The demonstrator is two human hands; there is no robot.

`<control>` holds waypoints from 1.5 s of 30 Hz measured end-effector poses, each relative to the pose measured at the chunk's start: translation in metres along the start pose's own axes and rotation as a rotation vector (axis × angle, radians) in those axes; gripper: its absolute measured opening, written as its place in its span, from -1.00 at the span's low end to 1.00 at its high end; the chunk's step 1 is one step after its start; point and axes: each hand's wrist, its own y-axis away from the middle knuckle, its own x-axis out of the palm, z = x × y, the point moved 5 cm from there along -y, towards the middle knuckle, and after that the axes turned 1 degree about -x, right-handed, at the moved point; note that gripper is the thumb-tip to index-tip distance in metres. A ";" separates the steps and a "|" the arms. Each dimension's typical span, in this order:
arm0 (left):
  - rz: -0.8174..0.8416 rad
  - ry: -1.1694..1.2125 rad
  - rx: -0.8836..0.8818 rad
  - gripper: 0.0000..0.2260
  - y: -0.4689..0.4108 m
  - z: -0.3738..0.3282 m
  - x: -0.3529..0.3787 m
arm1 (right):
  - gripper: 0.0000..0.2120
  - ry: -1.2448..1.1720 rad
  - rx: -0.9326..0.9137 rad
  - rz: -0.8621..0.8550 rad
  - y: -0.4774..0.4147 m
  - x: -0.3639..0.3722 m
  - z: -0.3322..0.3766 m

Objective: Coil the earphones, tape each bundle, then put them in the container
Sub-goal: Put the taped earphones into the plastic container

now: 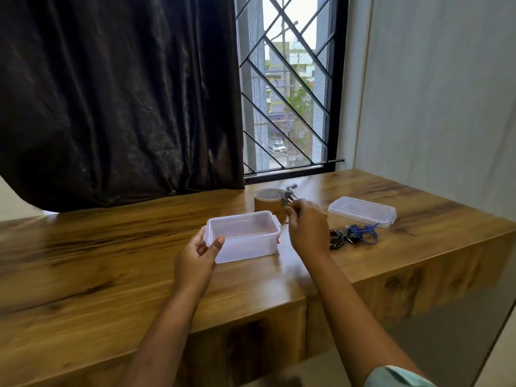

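Observation:
A clear plastic container (244,236) stands open on the wooden table. My left hand (196,256) hovers at its near left corner with fingers apart, holding nothing. My right hand (307,224) is raised just right of the container and pinches a dark earphone (290,194), blurred by motion, in front of the brown tape roll (269,202). A black earphone tangle (336,239) and a blue earphone tangle (363,233) lie loose on the table to the right of my right hand.
The container's clear lid (363,210) lies flat at the far right. The table (111,261) ends in a front edge near me and a right edge past the lid. A dark curtain (120,93) and a barred window (290,85) stand behind.

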 end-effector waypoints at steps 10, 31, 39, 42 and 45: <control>0.054 0.072 -0.003 -0.45 -0.003 0.003 -0.001 | -0.96 0.140 -0.462 0.759 0.001 0.061 0.069; 0.032 -0.003 0.038 -0.62 -0.006 0.008 -0.003 | -0.78 -0.100 -0.191 0.586 -0.021 0.035 0.038; 0.023 -0.030 0.065 -0.80 -0.002 0.004 -0.002 | -0.72 0.484 0.080 0.386 0.014 -0.015 -0.065; 0.009 -0.042 0.072 -0.81 -0.002 0.005 -0.001 | -0.78 0.495 0.077 0.316 0.019 -0.014 -0.065; 0.014 -0.069 0.085 -0.79 -0.001 0.004 0.000 | -0.80 0.478 0.063 0.269 0.016 -0.013 -0.062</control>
